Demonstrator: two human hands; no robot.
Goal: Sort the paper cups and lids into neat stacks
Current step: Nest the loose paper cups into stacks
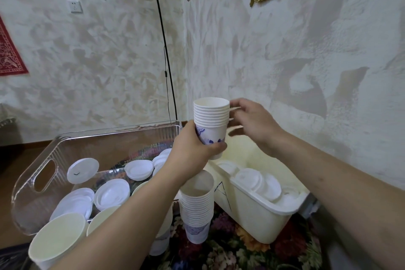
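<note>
- Above the flowered cloth (228, 245), the left hand (192, 149) is wrapped around the lower part of a nested stack of paper cups (210, 123), held upright in the air.
- Just right of that stack, the right hand (252, 120) has its fingers loosely spread, fingertips at the rims; whether they touch, I cannot tell.
- Below it, a second cup stack (197, 206) stands on the cloth between two bins.
- On the left, a clear bin (43, 173) holds loose white lids (111, 193) and short piles.
- On the right, a cream tub (258, 215) holds more lids (258, 182).
- Near left, wide cups (57, 241) stand open-mouthed.
</note>
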